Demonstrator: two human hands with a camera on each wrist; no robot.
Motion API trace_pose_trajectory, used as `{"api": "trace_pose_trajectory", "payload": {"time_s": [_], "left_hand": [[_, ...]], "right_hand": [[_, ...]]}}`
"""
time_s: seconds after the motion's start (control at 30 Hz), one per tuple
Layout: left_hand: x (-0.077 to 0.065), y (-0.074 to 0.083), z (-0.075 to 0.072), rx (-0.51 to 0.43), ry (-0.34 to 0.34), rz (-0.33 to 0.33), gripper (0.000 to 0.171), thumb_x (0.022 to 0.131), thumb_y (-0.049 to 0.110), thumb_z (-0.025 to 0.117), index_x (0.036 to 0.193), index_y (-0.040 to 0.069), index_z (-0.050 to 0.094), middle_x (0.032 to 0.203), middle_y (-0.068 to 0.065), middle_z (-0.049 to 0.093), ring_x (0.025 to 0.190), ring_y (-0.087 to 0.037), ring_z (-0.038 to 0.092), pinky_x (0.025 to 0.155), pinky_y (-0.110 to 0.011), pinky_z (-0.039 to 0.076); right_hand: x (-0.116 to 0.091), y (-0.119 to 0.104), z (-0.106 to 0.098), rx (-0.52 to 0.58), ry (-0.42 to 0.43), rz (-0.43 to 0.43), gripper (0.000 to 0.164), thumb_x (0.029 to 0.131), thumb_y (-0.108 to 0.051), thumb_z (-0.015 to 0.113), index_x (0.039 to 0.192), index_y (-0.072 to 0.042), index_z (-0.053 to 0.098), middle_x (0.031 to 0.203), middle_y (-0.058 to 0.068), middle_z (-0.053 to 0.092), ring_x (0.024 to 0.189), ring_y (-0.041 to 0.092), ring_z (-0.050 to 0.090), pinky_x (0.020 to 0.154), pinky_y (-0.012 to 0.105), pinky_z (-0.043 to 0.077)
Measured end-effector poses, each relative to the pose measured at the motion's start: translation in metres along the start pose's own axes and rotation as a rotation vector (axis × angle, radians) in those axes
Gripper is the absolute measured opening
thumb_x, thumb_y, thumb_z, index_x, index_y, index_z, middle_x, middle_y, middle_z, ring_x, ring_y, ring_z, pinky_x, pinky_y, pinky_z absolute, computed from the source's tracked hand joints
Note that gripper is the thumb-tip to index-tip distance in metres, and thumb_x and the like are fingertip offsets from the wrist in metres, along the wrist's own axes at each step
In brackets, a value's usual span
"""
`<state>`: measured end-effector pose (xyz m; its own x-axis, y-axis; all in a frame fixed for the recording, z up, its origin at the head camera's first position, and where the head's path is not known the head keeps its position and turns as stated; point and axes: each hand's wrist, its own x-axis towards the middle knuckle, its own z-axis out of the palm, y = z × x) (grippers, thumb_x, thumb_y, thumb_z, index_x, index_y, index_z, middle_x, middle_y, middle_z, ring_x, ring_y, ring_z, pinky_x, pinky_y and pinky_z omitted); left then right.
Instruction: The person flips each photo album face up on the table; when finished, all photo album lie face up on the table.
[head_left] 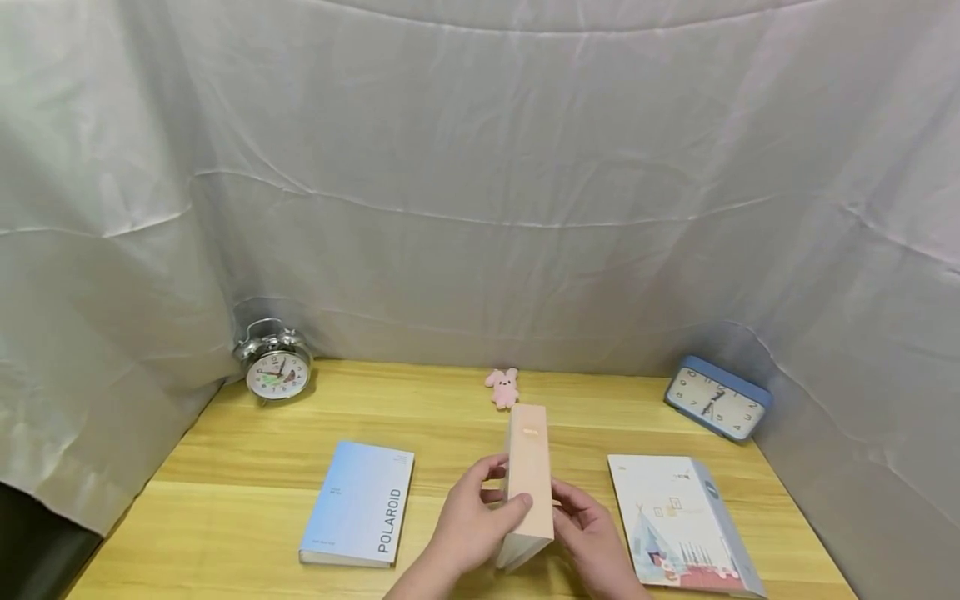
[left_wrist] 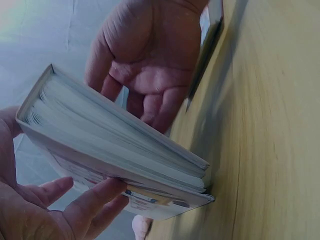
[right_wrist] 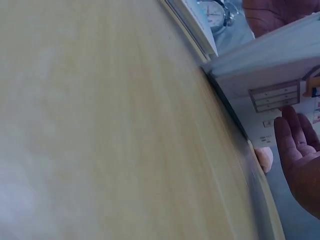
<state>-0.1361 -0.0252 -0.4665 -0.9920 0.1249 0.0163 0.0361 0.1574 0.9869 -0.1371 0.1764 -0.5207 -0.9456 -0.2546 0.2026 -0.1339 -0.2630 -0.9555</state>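
A thick photo album with a pale peach spine stands upright at the front middle of the table. My left hand holds it, the thumb on the spine and the fingers on the left cover. On the other side, my right hand has its fingers at the right cover. White page edges of the album face the left wrist view, its lower edge close to the wood. In the right wrist view, the relaxed fingers of my right hand lie against the cover printed with drawers.
A blue-white POLAROID album lies left, and an illustrated white album lies right. Along the back are a silver twin-bell alarm clock, a pink bunny figure and a blue clock. Grey curtain surrounds the table.
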Motion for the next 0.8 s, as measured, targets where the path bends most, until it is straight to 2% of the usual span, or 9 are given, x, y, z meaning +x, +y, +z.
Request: {"api": "trace_pose_trajectory", "payload": {"time_s": [0.1, 0.23, 0.33, 0.47, 0.63, 0.7, 0.8], "left_hand": [[-0.0005, 0.0019, 0.0003, -0.046, -0.016, 0.004, 0.069, 0.091, 0.024, 0.076, 0.154, 0.008, 0.051, 0.14, -0.017, 0.059, 0.114, -0.034, 0.067, 0.085, -0.043, 0.062], [-0.0018, 0.0031, 0.0011, -0.09, -0.045, 0.023, 0.071, 0.093, 0.015, 0.068, 0.16, 0.014, 0.044, 0.149, -0.023, 0.051, 0.112, -0.033, 0.068, 0.079, -0.039, 0.063], [-0.0035, 0.0039, 0.0013, -0.097, -0.061, 0.037, 0.071, 0.093, 0.01, 0.061, 0.162, 0.017, 0.044, 0.153, -0.025, 0.049, 0.106, -0.028, 0.069, 0.073, -0.033, 0.062], [-0.0043, 0.0047, 0.0009, -0.076, -0.078, 0.045, 0.065, 0.095, 0.011, 0.06, 0.159, 0.018, 0.049, 0.147, -0.024, 0.055, 0.097, -0.022, 0.069, 0.07, -0.029, 0.06], [-0.0042, 0.0058, -0.0015, 0.065, -0.065, 0.077, 0.066, 0.097, 0.032, 0.073, 0.157, 0.018, 0.049, 0.138, -0.018, 0.062, 0.09, -0.016, 0.068, 0.07, -0.03, 0.06], [-0.0045, 0.0068, -0.0037, 0.141, -0.041, 0.089, 0.07, 0.094, 0.038, 0.078, 0.155, 0.018, 0.05, 0.138, -0.017, 0.064, 0.093, -0.016, 0.067, 0.074, -0.033, 0.059], [-0.004, 0.0072, -0.007, 0.184, -0.019, 0.086, 0.074, 0.09, 0.043, 0.082, 0.153, 0.017, 0.052, 0.14, -0.016, 0.064, 0.102, -0.021, 0.065, 0.081, -0.041, 0.058]], "right_hand": [[0.0003, -0.0008, 0.0029, -0.032, 0.034, 0.033, 0.038, 0.105, 0.001, 0.059, 0.143, 0.002, 0.062, 0.127, 0.0, 0.069, 0.11, 0.016, 0.069, 0.09, 0.032, 0.061], [0.0016, -0.0019, 0.0052, -0.058, 0.054, 0.129, 0.041, 0.106, -0.004, 0.061, 0.143, 0.013, 0.055, 0.129, 0.003, 0.069, 0.108, 0.016, 0.069, 0.089, 0.034, 0.062], [0.0029, -0.0018, 0.0054, -0.091, 0.047, 0.185, 0.047, 0.108, -0.007, 0.059, 0.146, 0.018, 0.048, 0.137, 0.015, 0.065, 0.11, 0.015, 0.07, 0.091, 0.034, 0.061], [0.0039, -0.0016, 0.0044, -0.175, 0.062, 0.222, 0.048, 0.109, -0.009, 0.058, 0.148, 0.016, 0.047, 0.145, 0.028, 0.057, 0.111, 0.01, 0.068, 0.09, 0.031, 0.06], [0.0035, -0.0014, 0.004, -0.262, 0.061, 0.233, 0.047, 0.107, -0.012, 0.063, 0.147, 0.011, 0.052, 0.148, 0.029, 0.054, 0.115, 0.006, 0.065, 0.092, 0.028, 0.055], [0.0034, -0.0005, 0.0039, -0.27, 0.03, 0.22, 0.049, 0.106, -0.011, 0.065, 0.147, 0.011, 0.052, 0.148, 0.03, 0.054, 0.118, 0.007, 0.064, 0.095, 0.028, 0.055], [0.0037, 0.001, 0.0035, -0.276, -0.02, 0.203, 0.05, 0.105, -0.011, 0.066, 0.147, 0.012, 0.051, 0.146, 0.031, 0.055, 0.12, 0.013, 0.064, 0.097, 0.026, 0.055]]}}
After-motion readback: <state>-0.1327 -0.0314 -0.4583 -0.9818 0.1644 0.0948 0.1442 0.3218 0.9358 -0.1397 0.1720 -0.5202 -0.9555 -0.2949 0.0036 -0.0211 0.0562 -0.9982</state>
